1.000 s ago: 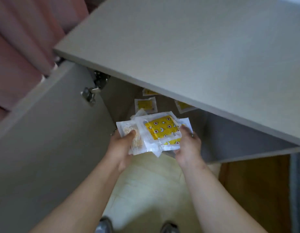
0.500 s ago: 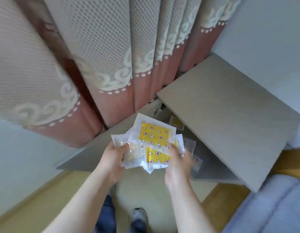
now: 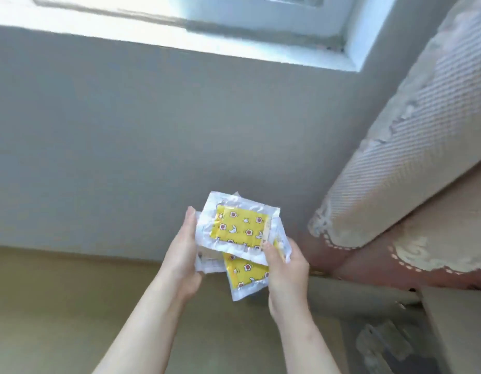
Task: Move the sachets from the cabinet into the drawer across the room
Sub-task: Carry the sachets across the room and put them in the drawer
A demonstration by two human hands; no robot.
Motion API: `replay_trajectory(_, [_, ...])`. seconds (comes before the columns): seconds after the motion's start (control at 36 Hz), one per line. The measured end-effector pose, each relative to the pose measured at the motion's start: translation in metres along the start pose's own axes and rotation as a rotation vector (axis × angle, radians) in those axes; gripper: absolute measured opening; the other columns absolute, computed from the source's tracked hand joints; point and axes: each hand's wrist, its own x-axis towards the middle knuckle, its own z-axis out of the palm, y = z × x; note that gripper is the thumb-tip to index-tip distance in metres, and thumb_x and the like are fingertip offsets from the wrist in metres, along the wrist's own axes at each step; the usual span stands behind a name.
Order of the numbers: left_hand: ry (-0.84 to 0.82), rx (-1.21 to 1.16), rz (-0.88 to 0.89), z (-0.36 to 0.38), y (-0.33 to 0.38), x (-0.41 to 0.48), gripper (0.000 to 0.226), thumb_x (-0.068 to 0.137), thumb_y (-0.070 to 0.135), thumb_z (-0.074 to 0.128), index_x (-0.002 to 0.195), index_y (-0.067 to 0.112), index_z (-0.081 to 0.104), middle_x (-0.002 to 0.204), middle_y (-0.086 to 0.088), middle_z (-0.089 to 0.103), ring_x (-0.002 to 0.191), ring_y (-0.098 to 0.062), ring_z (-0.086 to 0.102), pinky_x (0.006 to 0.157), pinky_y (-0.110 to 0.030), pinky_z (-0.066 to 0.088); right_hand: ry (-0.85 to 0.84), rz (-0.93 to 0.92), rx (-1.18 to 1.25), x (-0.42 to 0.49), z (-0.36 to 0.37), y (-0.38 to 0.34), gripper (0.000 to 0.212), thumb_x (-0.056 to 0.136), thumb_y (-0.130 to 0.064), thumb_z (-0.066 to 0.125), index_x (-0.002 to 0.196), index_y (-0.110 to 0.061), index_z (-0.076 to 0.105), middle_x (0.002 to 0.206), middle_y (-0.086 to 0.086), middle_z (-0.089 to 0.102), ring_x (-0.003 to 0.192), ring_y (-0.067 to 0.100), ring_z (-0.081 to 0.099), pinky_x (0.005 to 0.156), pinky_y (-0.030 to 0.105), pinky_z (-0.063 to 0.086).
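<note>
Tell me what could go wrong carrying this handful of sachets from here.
1. The sachets are a loose, fanned stack. The lower sachet juts out under the right hand and could slip free.
2. The left hand seems only to press flat against the stack's edge, so the right hand's pinch does most of the holding. A jolt may scatter them.
3. The curtain hangs close on the right and might snag them.

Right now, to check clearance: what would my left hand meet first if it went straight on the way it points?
The left hand points up and away, so probably the grey wall below the window; nothing shows between, though depth is unclear.
</note>
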Motion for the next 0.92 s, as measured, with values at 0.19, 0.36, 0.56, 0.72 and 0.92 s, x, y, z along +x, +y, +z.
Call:
replay_trajectory(0.19, [0.307,-0.093,0.221,-0.154,0.093,-0.036,0.016,0.09,0.002,0.056,0.101,0.012,0.059,0.101,-0.015,0.069,0.085,-0.032,0.067,0.072,-0.047,0.055,-0.283,0.078,-0.052,-0.05,0.187,-0.002,0.027,0.088,0.004,0.053,0.076,-0.018,0.063,0.064,-0.005,0.067,0.058,0.012,0.062,0.057,0.028,0.051])
replay_trajectory(0.36, [0.559,-0.237,0.334,-0.28,0.148,-0.076,0.023,0.088,0.006,0.062,0.11,0.012,0.059,0.107,-0.011,0.069,0.1,-0.032,0.066,0.088,-0.058,0.049,-0.362,0.157,-0.034,-0.115,0.34,0.016,0.02,0.087,0.0,0.051,0.085,-0.016,0.062,0.071,0.003,0.064,0.061,0.019,0.06,0.059,0.031,0.05])
replay_trajectory(0.56, [0.78,-0.426,0.471,-0.399,0.193,-0.121,0.014,0.089,0.007,0.06,0.099,0.017,0.06,0.093,-0.003,0.068,0.082,-0.022,0.066,0.075,-0.044,0.054,-0.509,0.234,-0.053,-0.186,0.477,0.048,0.016,0.092,-0.007,0.05,0.081,-0.015,0.059,0.076,0.005,0.061,0.067,0.021,0.059,0.062,0.032,0.049])
replay_trajectory(0.72, [0.955,-0.499,0.521,-0.481,0.227,-0.142,0.021,0.091,0.009,0.059,0.112,0.01,0.058,0.101,-0.011,0.067,0.084,-0.031,0.066,0.073,-0.047,0.054,-0.68,0.352,-0.073,-0.233,0.575,0.066,0.016,0.094,-0.014,0.048,0.083,-0.014,0.06,0.08,0.008,0.061,0.071,0.024,0.058,0.063,0.032,0.049])
replay_trajectory(0.92, [1.119,-0.552,0.616,-0.578,0.293,-0.139,0.02,0.089,0.008,0.062,0.11,0.009,0.06,0.1,-0.013,0.069,0.082,-0.032,0.068,0.072,-0.052,0.056,-1.097,0.378,-0.148,-0.258,0.698,0.07,0.014,0.091,-0.027,0.06,0.1,-0.016,0.058,0.093,0.006,0.068,0.082,0.023,0.068,0.072,0.039,0.057])
